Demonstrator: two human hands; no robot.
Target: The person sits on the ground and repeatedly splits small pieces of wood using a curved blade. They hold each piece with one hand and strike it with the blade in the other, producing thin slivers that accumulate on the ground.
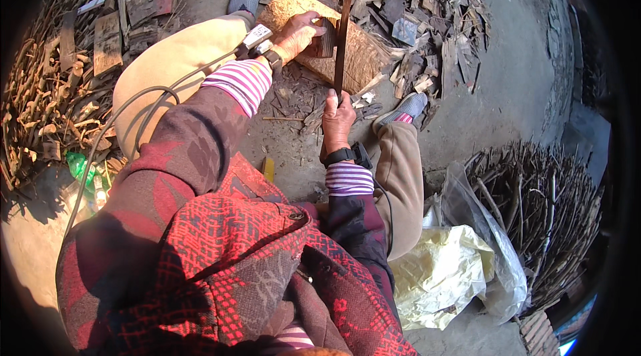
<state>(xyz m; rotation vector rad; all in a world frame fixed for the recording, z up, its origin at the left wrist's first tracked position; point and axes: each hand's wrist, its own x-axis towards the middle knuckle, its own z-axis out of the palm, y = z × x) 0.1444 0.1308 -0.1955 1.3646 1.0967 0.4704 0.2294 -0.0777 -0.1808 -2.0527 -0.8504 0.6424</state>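
My left hand point(301, 35) grips a short piece of dark, weathered wood point(325, 41) on top of a rough wooden chopping block point(364, 58). The fingertips curl over the wood's upper end. Closed around the handle of a billhook is my right hand point(338, 118), just on my side of the block. The billhook's long dark blade point(342, 38) points away from me across the block, its tip slightly bent. Seen from above, the blade lies along the right side of the wood piece; whether it touches the wood, I cannot tell.
Broken wood scraps point(420, 20) litter the concrete beyond and right of the block. Cut sticks point(55, 100) are heaped at left, with a green plastic bottle point(79, 168) nearby. A twig bundle point(536, 210) and plastic sacks point(440, 271) lie at right. Cables run from both wrists.
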